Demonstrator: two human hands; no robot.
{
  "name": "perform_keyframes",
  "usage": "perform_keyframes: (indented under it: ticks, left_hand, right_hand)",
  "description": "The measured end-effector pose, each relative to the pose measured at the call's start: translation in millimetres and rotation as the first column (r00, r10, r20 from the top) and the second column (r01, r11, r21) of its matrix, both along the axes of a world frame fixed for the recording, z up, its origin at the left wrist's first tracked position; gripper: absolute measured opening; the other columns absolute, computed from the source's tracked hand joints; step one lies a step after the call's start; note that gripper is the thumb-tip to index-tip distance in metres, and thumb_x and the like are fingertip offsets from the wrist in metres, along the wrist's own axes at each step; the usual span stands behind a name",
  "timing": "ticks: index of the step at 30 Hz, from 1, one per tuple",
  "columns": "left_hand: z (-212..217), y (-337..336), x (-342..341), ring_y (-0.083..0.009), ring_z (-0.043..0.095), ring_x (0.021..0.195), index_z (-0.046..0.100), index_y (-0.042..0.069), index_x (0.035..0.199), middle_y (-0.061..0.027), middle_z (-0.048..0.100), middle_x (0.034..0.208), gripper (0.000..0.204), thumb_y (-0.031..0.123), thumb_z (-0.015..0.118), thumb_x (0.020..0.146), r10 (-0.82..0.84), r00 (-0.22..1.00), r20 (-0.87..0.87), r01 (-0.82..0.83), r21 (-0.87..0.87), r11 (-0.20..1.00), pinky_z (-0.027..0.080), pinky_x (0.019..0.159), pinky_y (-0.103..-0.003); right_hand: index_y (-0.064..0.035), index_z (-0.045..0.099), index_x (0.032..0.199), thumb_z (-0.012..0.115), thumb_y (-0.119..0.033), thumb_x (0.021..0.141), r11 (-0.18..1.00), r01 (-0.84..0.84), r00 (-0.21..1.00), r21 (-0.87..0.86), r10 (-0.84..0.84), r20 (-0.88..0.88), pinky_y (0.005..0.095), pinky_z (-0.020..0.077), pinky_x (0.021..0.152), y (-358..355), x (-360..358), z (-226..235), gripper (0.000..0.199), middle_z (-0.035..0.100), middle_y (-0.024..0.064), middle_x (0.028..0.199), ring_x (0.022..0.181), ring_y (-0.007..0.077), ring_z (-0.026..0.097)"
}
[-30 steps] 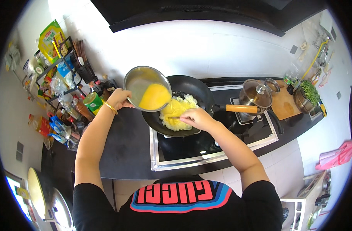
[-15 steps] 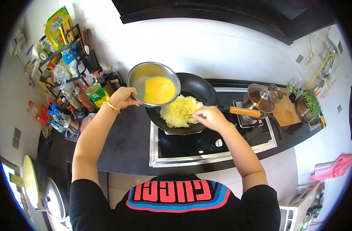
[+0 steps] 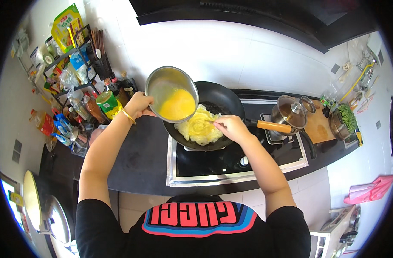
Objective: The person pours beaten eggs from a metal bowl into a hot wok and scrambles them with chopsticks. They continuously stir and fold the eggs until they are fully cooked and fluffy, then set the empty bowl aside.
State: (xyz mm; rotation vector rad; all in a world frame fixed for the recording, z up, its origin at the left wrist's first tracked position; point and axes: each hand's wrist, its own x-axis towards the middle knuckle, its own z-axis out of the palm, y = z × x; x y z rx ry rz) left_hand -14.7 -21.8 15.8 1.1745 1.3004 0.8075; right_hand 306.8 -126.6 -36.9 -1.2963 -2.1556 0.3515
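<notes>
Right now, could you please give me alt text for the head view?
A person's left hand tilts a metal bowl of beaten egg over a black pan of cooked egg, while the right hand stirs it. A lidded pot stands to the right.

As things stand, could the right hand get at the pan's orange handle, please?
Probably yes. The right hand is over the black pan with a thin utensil in the cooked egg, and the orange handle sticks out just beside it, nothing between; the utensil would need releasing first.
</notes>
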Motion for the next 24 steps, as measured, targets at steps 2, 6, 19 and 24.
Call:
perform_keyframes:
  ticks: [2,6,19,24]
  left_hand:
    - [-2,1,1,-0.0295,0.066,0.068,0.054,-0.013,0.099,-0.0187,0.062,0.087,0.027,0.001,0.053,0.076,0.003,0.999,-0.051,-0.002,0.017,1.000,0.059,0.056,-0.043]
    - [2,7,5,-0.0302,0.066,0.067,0.053,-0.012,0.100,-0.0189,0.062,0.088,0.028,0.001,0.053,0.076,-0.010,0.998,-0.068,0.012,0.018,1.000,0.059,0.055,-0.043]
    - [13,1,11,-0.0303,0.066,0.065,0.053,-0.017,0.099,-0.0207,0.061,0.084,0.028,-0.001,0.052,0.075,-0.044,0.997,-0.065,0.047,0.044,0.998,0.059,0.053,-0.041]
    - [7,9,15,-0.0264,0.067,0.065,0.052,-0.011,0.105,-0.0177,0.063,0.087,0.031,0.001,0.051,0.076,-0.073,0.987,-0.140,0.079,0.041,0.996,0.059,0.051,-0.036]
  right_hand:
    - [-0.0044,0.067,0.081,0.061,-0.021,0.083,0.993,-0.114,0.993,-0.019,0.114,-0.001,0.0360,0.0490,0.061,-14,1,9,0.018,0.063,0.0141,0.075,0.067,0.0312,0.061]
    - [-0.0037,0.067,0.084,0.062,-0.020,0.083,0.997,-0.073,0.993,0.028,0.075,-0.096,0.0357,0.0494,0.063,-6,-6,-7,0.017,0.064,0.0142,0.077,0.067,0.0305,0.062]
    - [-0.0033,0.068,0.084,0.064,-0.015,0.082,0.985,-0.171,0.985,0.002,0.171,0.034,0.0312,0.0493,0.059,-17,9,13,0.012,0.064,0.0120,0.078,0.064,0.0262,0.063]
    - [-0.0054,0.067,0.081,0.060,-0.021,0.084,0.997,-0.070,0.995,0.015,0.071,-0.068,0.0361,0.0481,0.061,-2,-3,-7,0.017,0.063,0.0134,0.074,0.066,0.0308,0.060]
